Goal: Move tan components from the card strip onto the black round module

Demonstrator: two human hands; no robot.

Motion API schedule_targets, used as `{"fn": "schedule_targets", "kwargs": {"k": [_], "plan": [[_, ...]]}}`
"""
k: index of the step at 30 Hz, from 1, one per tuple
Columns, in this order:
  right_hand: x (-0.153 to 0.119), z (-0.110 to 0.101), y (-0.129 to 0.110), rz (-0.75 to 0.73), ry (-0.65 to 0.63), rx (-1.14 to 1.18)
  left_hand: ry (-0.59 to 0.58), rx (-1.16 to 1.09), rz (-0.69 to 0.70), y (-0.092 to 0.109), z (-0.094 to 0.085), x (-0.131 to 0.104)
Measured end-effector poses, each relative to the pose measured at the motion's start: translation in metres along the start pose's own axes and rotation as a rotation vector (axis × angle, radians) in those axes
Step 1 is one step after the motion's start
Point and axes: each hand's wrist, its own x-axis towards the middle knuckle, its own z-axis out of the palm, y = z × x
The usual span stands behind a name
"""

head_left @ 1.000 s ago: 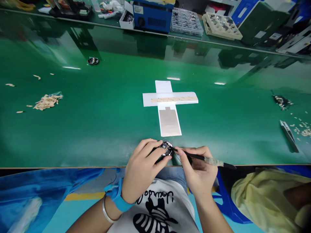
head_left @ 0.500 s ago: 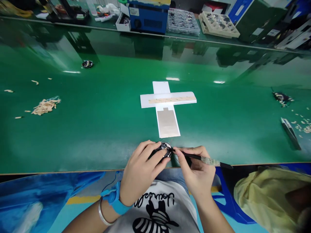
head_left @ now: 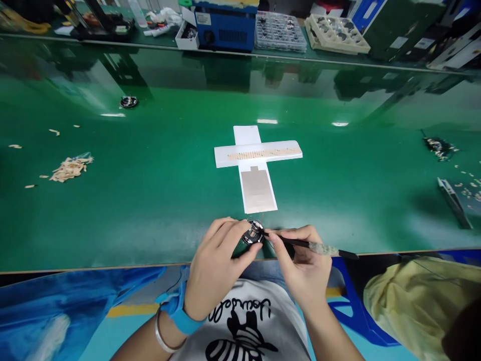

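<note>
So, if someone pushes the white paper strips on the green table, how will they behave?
The white paper strips look thin and flat, so probably light and floppy. On the glossy green table they would likely slide easily, perhaps separately, since one merely crosses the other.

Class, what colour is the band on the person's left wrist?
Blue: the wrist band sits beside a silver bangle, clearest in the head view.
</note>
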Motion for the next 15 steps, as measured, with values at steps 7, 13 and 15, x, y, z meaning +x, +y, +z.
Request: {"fn": "schedule_targets", "kwargs": {"k": [7, 13, 15], "plan": [[0.007, -0.010, -0.009, 0.005, -0.002, 0.084, -0.001, -0.026, -0.090, 0.004, -0.010, -0.002], [0.039, -0.040, -0.012, -0.104, 0.237, 0.208, 0.107, 0.226, 0.084, -0.008, -0.058, 0.099], [0.046, -0.043, -0.006, -0.121, 0.223, 0.216, 0.140, 0.209, 0.011, -0.031, -0.058, 0.157]]}}
